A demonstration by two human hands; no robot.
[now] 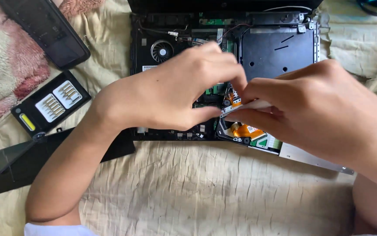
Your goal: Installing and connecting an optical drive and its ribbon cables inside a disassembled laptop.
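Observation:
An opened black laptop chassis (184, 46) lies on a beige cloth, its round fan (162, 51) and circuit boards exposed. My left hand (175, 94) reaches over the middle of the chassis, fingers curled down onto the near edge of a flat silvery drive unit (258, 137) with an orange ribbon cable. My right hand (324, 116) comes in from the right and pinches the same unit's pale upper edge between thumb and fingers. The unit sits tilted at the laptop's front right corner, partly hidden under both hands.
A black case of screwdriver bits (48, 107) lies open at the left. A black panel (44, 28) rests at the top left on a pink and white blanket (5, 70). A long dark cover strip (44, 159) and a clear plastic piece (3, 157) lie at the lower left.

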